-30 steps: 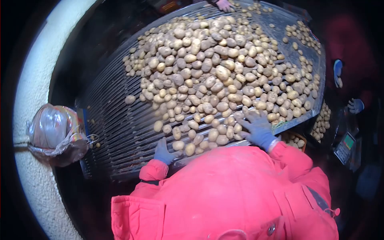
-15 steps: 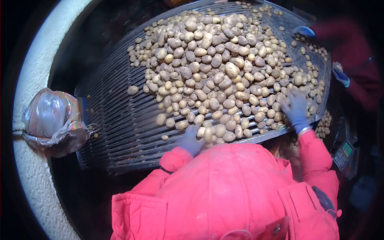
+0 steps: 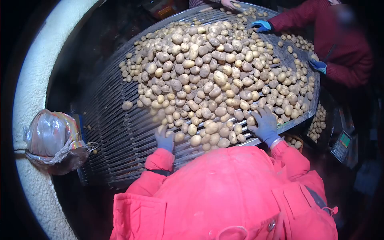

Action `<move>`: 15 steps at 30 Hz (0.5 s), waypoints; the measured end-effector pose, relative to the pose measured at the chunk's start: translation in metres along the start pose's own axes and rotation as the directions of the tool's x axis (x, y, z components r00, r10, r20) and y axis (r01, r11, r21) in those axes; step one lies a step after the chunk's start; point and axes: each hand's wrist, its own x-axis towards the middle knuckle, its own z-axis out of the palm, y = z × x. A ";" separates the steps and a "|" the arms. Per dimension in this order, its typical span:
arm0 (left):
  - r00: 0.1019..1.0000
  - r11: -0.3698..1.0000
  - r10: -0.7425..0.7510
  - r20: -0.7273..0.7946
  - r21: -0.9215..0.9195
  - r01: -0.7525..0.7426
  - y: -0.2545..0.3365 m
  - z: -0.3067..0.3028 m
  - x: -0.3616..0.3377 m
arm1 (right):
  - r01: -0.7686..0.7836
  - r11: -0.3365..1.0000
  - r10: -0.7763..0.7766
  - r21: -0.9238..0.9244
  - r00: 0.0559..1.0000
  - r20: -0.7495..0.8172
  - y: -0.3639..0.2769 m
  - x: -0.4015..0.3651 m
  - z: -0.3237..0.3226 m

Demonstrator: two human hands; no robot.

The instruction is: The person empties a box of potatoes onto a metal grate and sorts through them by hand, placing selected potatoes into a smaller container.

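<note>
A large heap of potatoes (image 3: 200, 72), many dusted with soil, lies on a slatted metal table (image 3: 116, 120). At the heap's near left edge is my left hand (image 3: 165, 140) in a blue-grey glove, its fingers stretched out beside the nearest potatoes and holding none. My right hand (image 3: 265, 125), gloved alike, spreads its fingers against potatoes by the table's front rim. Between the two hands a cluster of potatoes rests on the slats.
Across the table on the right, a co-worker in a dark red sleeve (image 3: 296, 18) has blue-gloved hands at the potatoes. Another person's hand (image 3: 231, 4) shows at the far edge. A wrapped bundle (image 3: 56, 140) hangs at left; a device with a green display (image 3: 342, 146) sits right.
My right hand has moved left along the front rim. My left hand has shifted left along the heap's edge. The co-worker's far hand has reached farther over the table.
</note>
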 end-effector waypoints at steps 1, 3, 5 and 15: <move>0.999 0.999 -0.040 0.020 0.003 0.040 0.022 0.001 -0.010 | -0.037 0.999 0.038 -0.030 0.998 0.055 0.000 0.005 -0.004; 0.996 0.996 0.071 0.059 -0.054 -0.068 0.057 0.001 -0.030 | -0.049 0.998 0.049 -0.042 0.999 -0.006 -0.002 0.009 -0.006; 0.967 0.978 0.175 0.184 -0.150 -0.148 0.063 0.000 -0.033 | -0.025 1.000 0.025 0.006 0.990 -0.136 -0.002 0.022 -0.007; 0.994 0.969 -0.095 -0.063 0.225 0.106 0.048 -0.038 -0.029 | -0.047 0.981 0.043 0.187 0.999 0.027 0.000 0.118 0.025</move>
